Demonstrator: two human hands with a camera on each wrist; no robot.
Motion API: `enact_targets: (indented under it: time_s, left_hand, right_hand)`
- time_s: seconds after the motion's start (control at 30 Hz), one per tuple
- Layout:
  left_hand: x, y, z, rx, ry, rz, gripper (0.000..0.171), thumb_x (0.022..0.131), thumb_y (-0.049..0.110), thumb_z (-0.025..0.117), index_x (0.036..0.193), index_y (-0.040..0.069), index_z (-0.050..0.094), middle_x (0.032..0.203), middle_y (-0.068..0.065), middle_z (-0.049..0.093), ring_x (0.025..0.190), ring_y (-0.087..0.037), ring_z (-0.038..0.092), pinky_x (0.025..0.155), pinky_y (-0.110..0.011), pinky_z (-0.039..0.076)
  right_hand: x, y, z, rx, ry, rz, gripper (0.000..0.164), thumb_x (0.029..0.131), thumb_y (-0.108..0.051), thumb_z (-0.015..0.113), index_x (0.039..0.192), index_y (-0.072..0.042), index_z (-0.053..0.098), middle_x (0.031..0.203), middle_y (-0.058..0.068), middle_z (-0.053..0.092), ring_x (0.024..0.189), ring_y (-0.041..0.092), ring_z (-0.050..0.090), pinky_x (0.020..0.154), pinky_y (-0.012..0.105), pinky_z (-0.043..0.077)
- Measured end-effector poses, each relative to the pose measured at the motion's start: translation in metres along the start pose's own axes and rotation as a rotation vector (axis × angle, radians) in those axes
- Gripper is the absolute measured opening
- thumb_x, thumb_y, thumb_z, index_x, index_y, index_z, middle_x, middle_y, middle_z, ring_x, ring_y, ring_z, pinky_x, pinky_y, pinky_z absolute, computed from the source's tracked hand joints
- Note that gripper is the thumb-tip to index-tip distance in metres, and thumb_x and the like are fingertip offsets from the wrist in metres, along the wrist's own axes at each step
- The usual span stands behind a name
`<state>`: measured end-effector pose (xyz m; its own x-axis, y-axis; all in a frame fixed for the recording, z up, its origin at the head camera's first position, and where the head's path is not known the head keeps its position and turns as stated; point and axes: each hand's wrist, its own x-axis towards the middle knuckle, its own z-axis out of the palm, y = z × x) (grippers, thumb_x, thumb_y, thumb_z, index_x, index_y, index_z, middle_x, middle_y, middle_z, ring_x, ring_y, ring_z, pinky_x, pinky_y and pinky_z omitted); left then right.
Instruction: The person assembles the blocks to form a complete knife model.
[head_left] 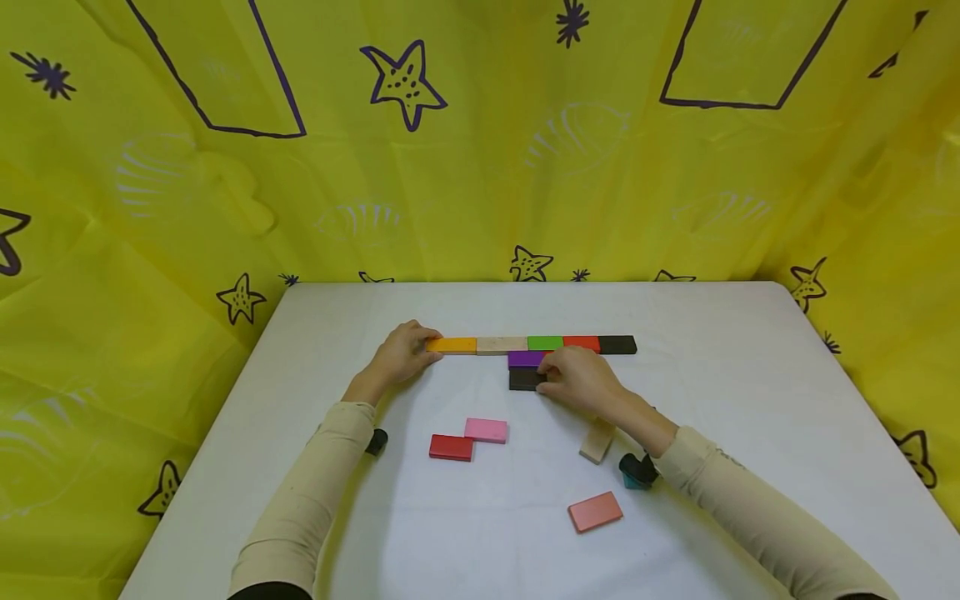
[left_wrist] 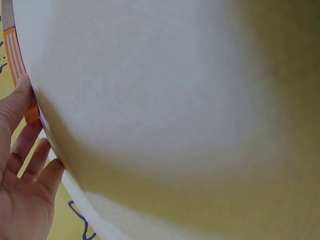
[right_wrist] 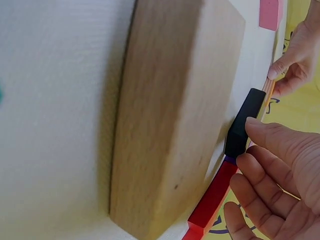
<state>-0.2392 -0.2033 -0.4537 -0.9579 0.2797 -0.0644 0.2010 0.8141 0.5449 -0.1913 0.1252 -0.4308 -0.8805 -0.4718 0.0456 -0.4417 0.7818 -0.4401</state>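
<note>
A row of blocks lies across the table, in the head view: a yellow-orange block (head_left: 452,346), a plain wooden block (head_left: 502,345), a green block (head_left: 545,343), a red block (head_left: 582,343) and a black block (head_left: 618,345). My left hand (head_left: 405,353) pinches the yellow-orange block at its outer end. A purple block (head_left: 527,359) sits against the row's near side, with a second black block (head_left: 524,380) in front of it. That nearer black block is pinched by my right hand (head_left: 581,379) at its right end. Another red block (right_wrist: 214,197) beside the purple one is mostly hidden behind this hand.
Loose blocks lie nearer: a pink block (head_left: 486,430) touching a red block (head_left: 451,447), a salmon block (head_left: 595,512), and a wooden block (head_left: 597,442) below the right wrist. A teal piece (head_left: 637,482) is partly covered by the right wrist camera (head_left: 637,468). Yellow cloth (head_left: 480,192) hangs behind.
</note>
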Motion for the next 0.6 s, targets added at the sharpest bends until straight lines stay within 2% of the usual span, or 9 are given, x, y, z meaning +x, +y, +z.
enact_targets:
  time_s: [0.3, 0.6]
  left_hand:
    - [0.0006, -0.0012, 0.0003, 0.004, 0.002, 0.014, 0.036, 0.097, 0.022, 0.073, 0.129, 0.008, 0.069, 0.109, -0.010, 0.059, 0.099, -0.026, 0.050, 0.087, -0.038, 0.044]
    - [-0.0004, -0.0020, 0.0005, 0.023, 0.036, 0.061, 0.035, 0.094, 0.019, 0.076, 0.126, 0.004, 0.071, 0.108, -0.011, 0.062, 0.098, -0.026, 0.054, 0.086, -0.040, 0.046]
  right_hand:
    - [0.0036, 0.0003, 0.0018, 0.005, -0.006, 0.034, 0.024, 0.087, -0.021, 0.083, 0.103, -0.005, 0.078, 0.094, 0.005, 0.073, 0.087, 0.019, 0.061, 0.080, 0.038, 0.054]
    - [0.0040, -0.0020, 0.0000, 0.018, 0.019, 0.019, 0.023, 0.085, -0.019, 0.084, 0.101, -0.004, 0.079, 0.091, 0.005, 0.073, 0.084, 0.019, 0.062, 0.075, 0.037, 0.053]
